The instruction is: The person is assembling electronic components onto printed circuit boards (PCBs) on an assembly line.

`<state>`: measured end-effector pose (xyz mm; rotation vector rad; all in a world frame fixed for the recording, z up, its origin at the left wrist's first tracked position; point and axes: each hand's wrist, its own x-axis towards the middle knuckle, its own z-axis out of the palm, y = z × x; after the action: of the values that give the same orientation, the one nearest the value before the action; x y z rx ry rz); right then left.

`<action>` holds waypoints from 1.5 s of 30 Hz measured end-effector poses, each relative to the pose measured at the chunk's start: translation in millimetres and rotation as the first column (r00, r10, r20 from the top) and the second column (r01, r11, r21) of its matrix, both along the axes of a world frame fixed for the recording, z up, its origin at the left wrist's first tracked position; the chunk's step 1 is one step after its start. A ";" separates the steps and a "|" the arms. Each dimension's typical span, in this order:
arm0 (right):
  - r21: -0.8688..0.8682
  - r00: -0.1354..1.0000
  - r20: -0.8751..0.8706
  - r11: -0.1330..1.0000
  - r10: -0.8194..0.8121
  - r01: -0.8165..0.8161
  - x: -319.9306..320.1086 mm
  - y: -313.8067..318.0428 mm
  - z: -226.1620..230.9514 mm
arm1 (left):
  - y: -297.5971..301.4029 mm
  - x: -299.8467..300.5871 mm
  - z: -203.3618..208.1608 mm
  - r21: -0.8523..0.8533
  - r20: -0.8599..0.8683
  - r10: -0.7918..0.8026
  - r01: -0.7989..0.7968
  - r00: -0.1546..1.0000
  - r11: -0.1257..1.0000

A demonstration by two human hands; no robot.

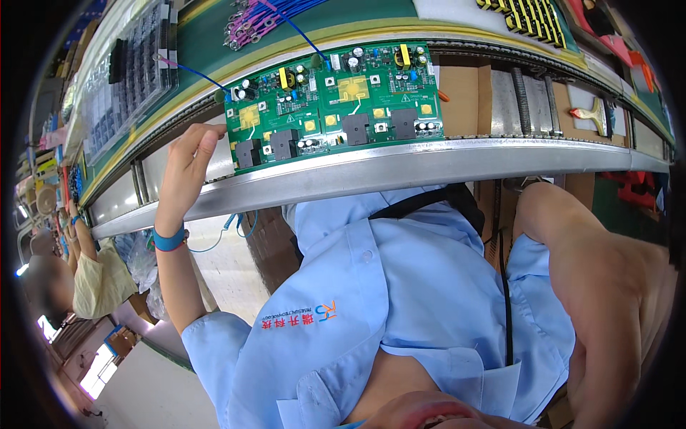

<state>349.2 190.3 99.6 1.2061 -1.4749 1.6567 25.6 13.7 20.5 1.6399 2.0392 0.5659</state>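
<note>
A green circuit board [336,111] with two repeating halves lies across the rails of the metal track in front of me. It carries black block-shaped parts, yellow parts and small capacitors. Two blue wires [291,28] run from its upper side. My left hand [191,159] is at the board's left end, fingers bent and together, their tips against its edge; a blue band [169,239] circles the wrist. My right arm [604,286] is raised close to the camera on the right, away from the board. The fingers of that hand cannot be made out.
A silver rail [357,170] runs along the near side of the track. Beyond lie a bundle of ring-ended wires [250,27], a clear tray of parts [132,79] and black-and-yellow parts [529,20]. A brush [592,114] lies at right. Another person [100,279] works at far left.
</note>
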 end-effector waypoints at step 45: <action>0.900 -0.757 -0.432 -0.281 -0.490 -0.332 190.8 135.6 -105.0 | 106.9 75.4 -53.7 -0.026 0.024 -0.622 0.622 0.783 0.783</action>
<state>540.0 326.0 -5.3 -2.0570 -2.4062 -0.3342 101.0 120.5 -33.2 2.1281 1.3409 0.2941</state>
